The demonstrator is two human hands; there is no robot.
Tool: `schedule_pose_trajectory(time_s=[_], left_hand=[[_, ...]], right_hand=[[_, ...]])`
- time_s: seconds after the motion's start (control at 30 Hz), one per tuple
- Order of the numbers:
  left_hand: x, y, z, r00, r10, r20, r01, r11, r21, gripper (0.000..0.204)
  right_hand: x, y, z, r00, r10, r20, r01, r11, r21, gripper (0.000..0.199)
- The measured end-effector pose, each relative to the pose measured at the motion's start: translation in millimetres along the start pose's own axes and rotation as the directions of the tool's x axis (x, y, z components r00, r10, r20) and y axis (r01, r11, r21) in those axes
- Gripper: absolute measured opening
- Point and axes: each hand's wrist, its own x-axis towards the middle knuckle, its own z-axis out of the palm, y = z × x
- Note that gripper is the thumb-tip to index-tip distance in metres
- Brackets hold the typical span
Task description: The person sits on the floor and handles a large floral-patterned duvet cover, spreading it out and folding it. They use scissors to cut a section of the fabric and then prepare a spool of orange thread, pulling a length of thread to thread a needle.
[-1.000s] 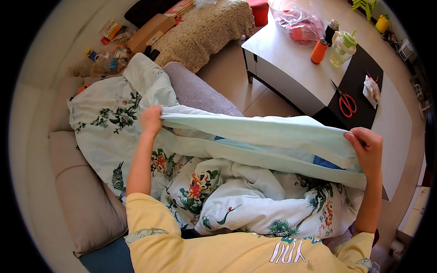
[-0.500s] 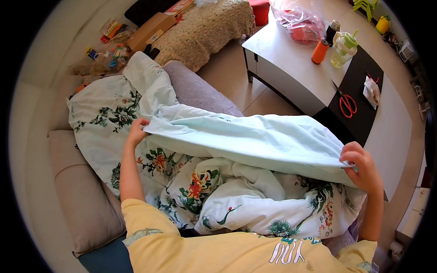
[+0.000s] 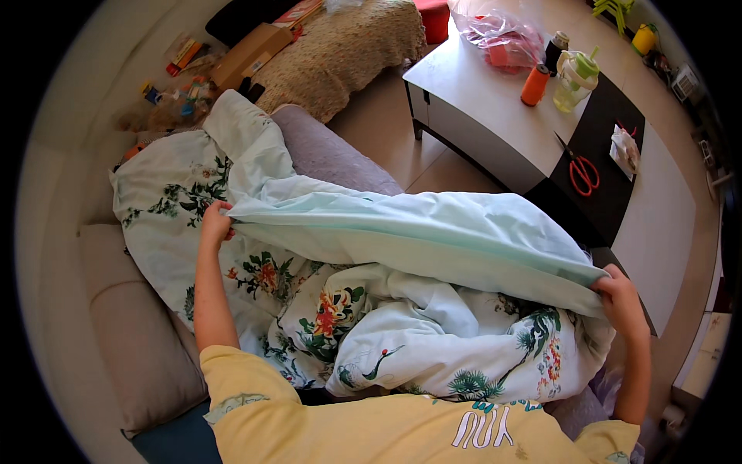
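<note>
Spread over the sofa before me is a duvet (image 3: 363,301), white with green pine and red-orange flower prints on one face and plain pale mint on the other. My left hand (image 3: 216,224) is closed on the folded mint edge at its left end. At the right end my right hand (image 3: 621,301) pinches the same edge. Between the two hands the edge is stretched fairly straight, sloping down to the right. Below it, the printed part lies bunched in thick folds near my body.
A beige cushion (image 3: 143,340) rests at the left. Beyond the duvet, a low table (image 3: 479,100) holds red-handled scissors (image 3: 583,175), an orange bottle (image 3: 535,85), a green-lidded jug (image 3: 576,81) and a plastic bag (image 3: 502,39). A cardboard box (image 3: 251,56) sits at the far left.
My hands have moved slightly apart, the left one leftward and the right one lower. The mint edge is pulled tauter. The view has shifted a little.
</note>
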Motion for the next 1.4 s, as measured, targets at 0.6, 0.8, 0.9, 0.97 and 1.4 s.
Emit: schedule_pose_trajectory(time_s=[0.6, 0.8, 0.9, 0.97, 1.4], left_hand=[[-30, -48, 19, 0.947, 0.285, 0.151, -0.309, 0.936, 0.171, 0.035], [-39, -75, 27, 0.866, 0.492, -0.092, -0.473, 0.865, 0.168, 0.032], [-31, -83, 31, 0.804, 0.576, -0.145, -0.557, 0.816, 0.153, 0.024], [-23, -95, 33, 0.858, 0.486, -0.166, -0.484, 0.873, 0.051, 0.019], [-16, -105, 13, 0.957, 0.271, 0.104, -0.183, 0.842, -0.508, 0.028]], right_hand=[[-45, -4, -19, 0.98, -0.198, -0.034, 0.185, 0.954, -0.235, 0.022], [-47, -28, -21, 0.974, -0.211, -0.079, 0.199, 0.97, -0.138, 0.022], [-51, -2, -5, 0.972, -0.163, -0.171, 0.136, 0.977, -0.162, 0.02], [-54, 16, -1, 0.954, -0.161, -0.253, 0.123, 0.98, -0.159, 0.02], [-64, 32, 13, 0.901, -0.079, -0.426, 0.105, 0.994, 0.039, 0.028]])
